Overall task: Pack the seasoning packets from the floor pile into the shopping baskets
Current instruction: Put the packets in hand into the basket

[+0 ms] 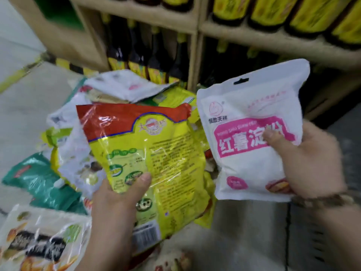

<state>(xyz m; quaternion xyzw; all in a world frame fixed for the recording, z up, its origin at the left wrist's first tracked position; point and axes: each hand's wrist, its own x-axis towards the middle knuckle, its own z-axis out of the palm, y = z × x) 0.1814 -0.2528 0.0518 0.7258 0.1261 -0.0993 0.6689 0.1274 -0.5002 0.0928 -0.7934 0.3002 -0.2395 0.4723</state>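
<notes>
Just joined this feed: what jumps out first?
Two packets held up mid-frame: the left hand grips a shiny yellow plastic packet with a red top, and the right hand holds a white pouch with a pink label beside it. Behind them lies the loose pile of packets on the floor, below wooden shelves of dark bottles.

The packet lies left of the pouch, both over the pile, shelves behind.

Light wooden shelf at back, two tiers in view; lower tier packed with dark bottles, yellow labels low on them; upper tier has yellow-labelled bottles in a row; pale grey floor below; blurred yellow stripe on floor, far left.
</notes>
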